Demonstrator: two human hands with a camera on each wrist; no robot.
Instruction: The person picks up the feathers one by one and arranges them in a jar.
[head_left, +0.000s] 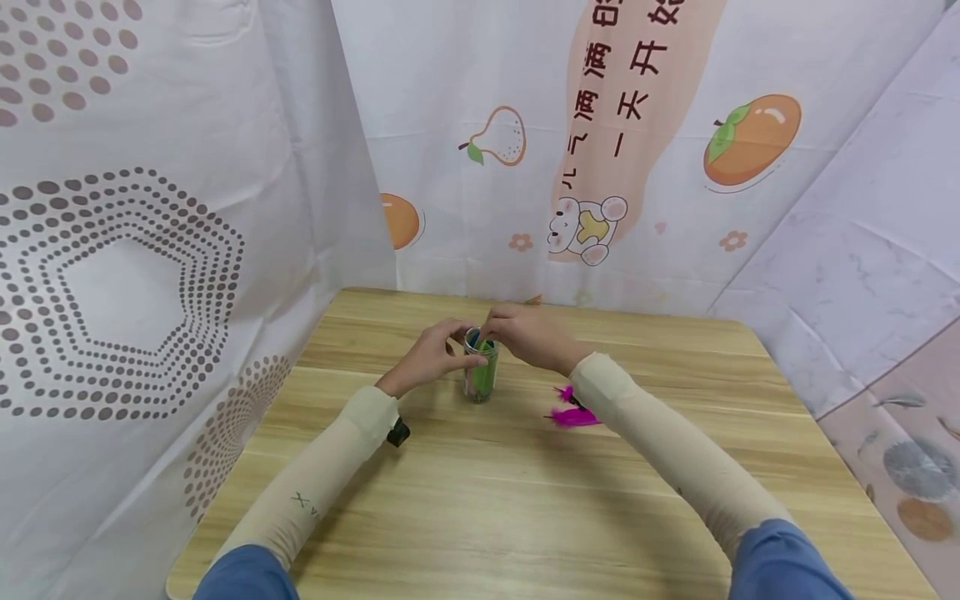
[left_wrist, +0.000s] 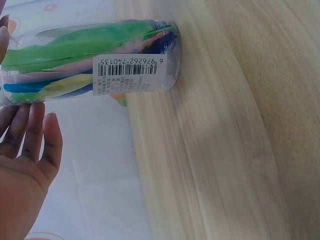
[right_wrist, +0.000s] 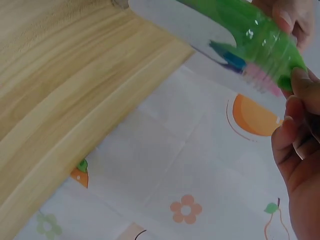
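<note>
A clear jar [head_left: 480,387] stands upright on the table, with green, pink, blue and yellow feathers inside. My left hand [head_left: 427,358] holds the jar near its rim, thumb and fingers on opposite sides. Over the mouth, my right hand [head_left: 528,333] pinches a green feather [right_wrist: 295,77], most of which is down in the jar. In the left wrist view a white barcode label [left_wrist: 130,72] shows on the jar's side, near its base.
Magenta feathers [head_left: 576,417] lie on the wooden table [head_left: 465,508], under the right forearm's near side. Printed curtains [head_left: 465,217] hang behind the table's far edge and at both sides. A small black device [head_left: 399,432] sits at the left wrist.
</note>
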